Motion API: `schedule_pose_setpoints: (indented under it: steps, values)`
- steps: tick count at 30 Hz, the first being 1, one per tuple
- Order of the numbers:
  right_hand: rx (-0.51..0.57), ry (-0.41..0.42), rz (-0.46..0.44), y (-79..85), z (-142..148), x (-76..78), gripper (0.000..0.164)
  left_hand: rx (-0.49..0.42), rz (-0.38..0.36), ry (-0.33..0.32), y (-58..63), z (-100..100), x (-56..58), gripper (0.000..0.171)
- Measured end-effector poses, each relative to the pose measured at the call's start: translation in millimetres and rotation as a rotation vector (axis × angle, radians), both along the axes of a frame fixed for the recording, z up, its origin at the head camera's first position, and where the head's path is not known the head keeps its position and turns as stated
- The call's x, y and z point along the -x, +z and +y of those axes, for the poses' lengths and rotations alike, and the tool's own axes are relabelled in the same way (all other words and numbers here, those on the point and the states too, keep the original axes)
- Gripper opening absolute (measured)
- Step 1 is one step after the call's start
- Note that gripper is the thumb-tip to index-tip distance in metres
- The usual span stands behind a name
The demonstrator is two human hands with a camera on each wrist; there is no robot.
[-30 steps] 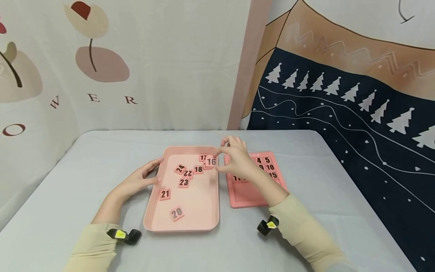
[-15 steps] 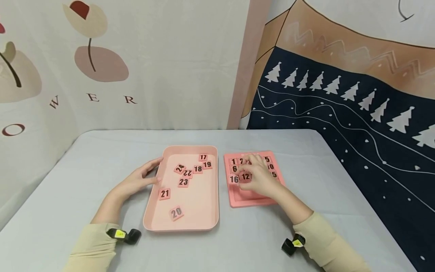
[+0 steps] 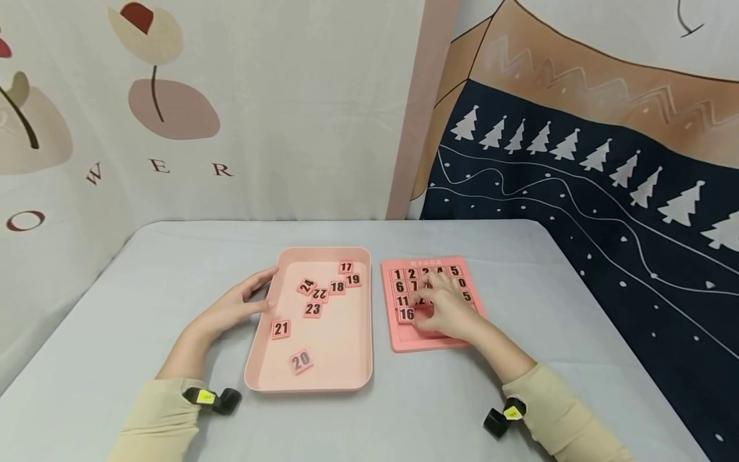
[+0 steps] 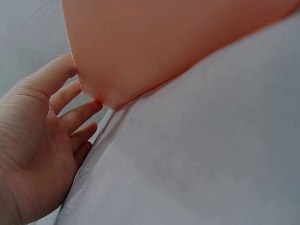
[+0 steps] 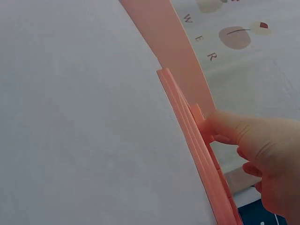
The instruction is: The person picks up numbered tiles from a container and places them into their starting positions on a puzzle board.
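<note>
My right hand [image 3: 447, 309] is over the pink number board [image 3: 434, 344], thumb and forefinger pinching the right side of a small pink tile marked 16 [image 3: 407, 314]. That tile lies just below tile 11 [image 3: 402, 301], at the left of the fourth row. In the right wrist view the thumb meets a tile [image 5: 198, 115] that sticks up above the board's edge. Rows above hold tiles from 1 on, partly hidden by the fingers. My left hand [image 3: 233, 311] touches the left side of the pink tray [image 3: 340, 359], fingers spread and relaxed along its rim.
Inside the tray lie several loose tiles, among them 17 [image 3: 345, 267], 19 [image 3: 353, 280], 21 [image 3: 280, 329] and 20 [image 3: 301, 362]. A narrow strip of the grey-white tablecloth [image 3: 381, 378] separates tray and board. Printed curtains [image 3: 288, 115] hang behind the table.
My right hand has carried tile 16 from the tray's upper right over to the board, then slightly down to below tile 11. The left hand stays at the tray.
</note>
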State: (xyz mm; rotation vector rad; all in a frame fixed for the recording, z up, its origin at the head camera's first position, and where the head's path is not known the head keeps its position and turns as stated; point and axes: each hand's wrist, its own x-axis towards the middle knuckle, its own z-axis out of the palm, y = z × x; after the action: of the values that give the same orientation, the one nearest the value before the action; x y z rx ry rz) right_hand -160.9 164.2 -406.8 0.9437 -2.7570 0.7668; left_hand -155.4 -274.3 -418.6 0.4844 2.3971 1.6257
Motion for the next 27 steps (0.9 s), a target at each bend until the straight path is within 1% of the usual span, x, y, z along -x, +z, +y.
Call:
schedule_pose_setpoints:
  steps: [10,13,15,19,22,25,27]
  values:
    - [-0.014,0.010,0.006,0.0,-0.1,-2.7,0.025,0.002,0.005,-0.004,0.3,0.7,0.2,0.070]
    - [-0.043,0.009,-0.001,3.8,-0.7,-1.8,0.026,0.006,0.008,-0.005,-0.4,0.7,0.2,0.071]
    - [-0.055,0.007,-0.001,10.0,-3.6,0.4,0.026,0.004,0.008,-0.002,-0.5,0.1,-0.3,0.071]
    - [-0.031,0.005,0.015,29.4,-17.9,9.9,0.027,0.000,0.010,0.003,0.2,-1.2,-1.7,0.071]
    - [0.018,-0.001,0.023,42.6,-34.6,19.7,0.027,-0.003,0.011,0.003,0.0,-1.5,-2.2,0.071]
    - [0.075,-0.008,0.006,49.3,-52.9,30.4,0.027,-0.006,0.009,0.000,-0.7,-1.1,-1.9,0.071]
    - [0.100,-0.020,-0.017,49.6,-66.3,38.7,0.026,-0.008,0.010,-0.002,-0.9,-0.8,-1.5,0.071]
